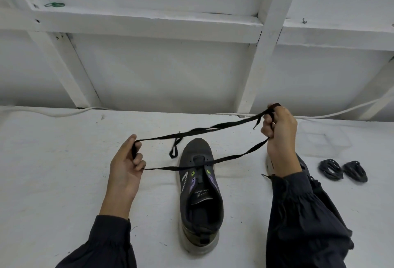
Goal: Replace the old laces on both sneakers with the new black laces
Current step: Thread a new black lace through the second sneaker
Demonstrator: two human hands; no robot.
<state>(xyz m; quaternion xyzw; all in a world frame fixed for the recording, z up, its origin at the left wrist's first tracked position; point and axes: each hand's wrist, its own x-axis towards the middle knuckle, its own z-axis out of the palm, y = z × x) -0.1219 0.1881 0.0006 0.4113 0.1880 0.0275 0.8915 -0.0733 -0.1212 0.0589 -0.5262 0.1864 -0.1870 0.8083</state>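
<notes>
Between both grips, black lace (pixel 234 157) runs in two strands. Fingers of left grip (pixel 128 165) curl round it; right grip (pixel 279 137), held higher, clasps it too. Below and between them sits grey sneaker (pixel 200 193) on white tabletop (pixel 64 182), lace through its lowest eyelets. Right of right grip lie two coiled laces (pixel 331 169), side by side.
</notes>
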